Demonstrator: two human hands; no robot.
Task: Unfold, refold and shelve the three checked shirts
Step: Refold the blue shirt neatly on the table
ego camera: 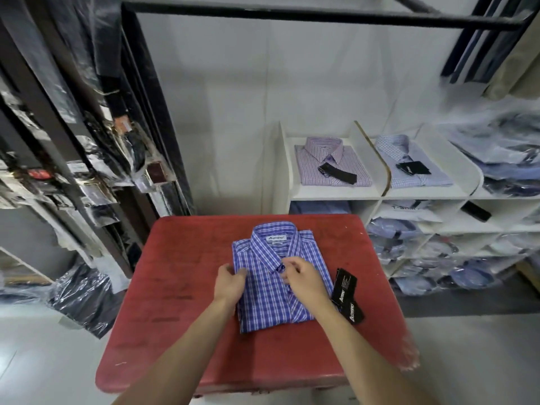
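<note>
Though folded beneath, blue checked shirt [271,276], left hand [230,283] on edge.

Blue checked shirt [274,276] lay folded, collar away from me, on red worktop [181,302]. Pink checked shirt [330,162] and pale blue checked shirt [409,162] lay folded in neighbouring top shelf compartments.

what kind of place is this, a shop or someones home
Most likely a clothing shop or its stockroom. White cubby shelves hold folded shirts with black brand tags, lower cubbies are stacked with shirts in plastic bags, and a tagged blue checked shirt lies on a red table.
</note>
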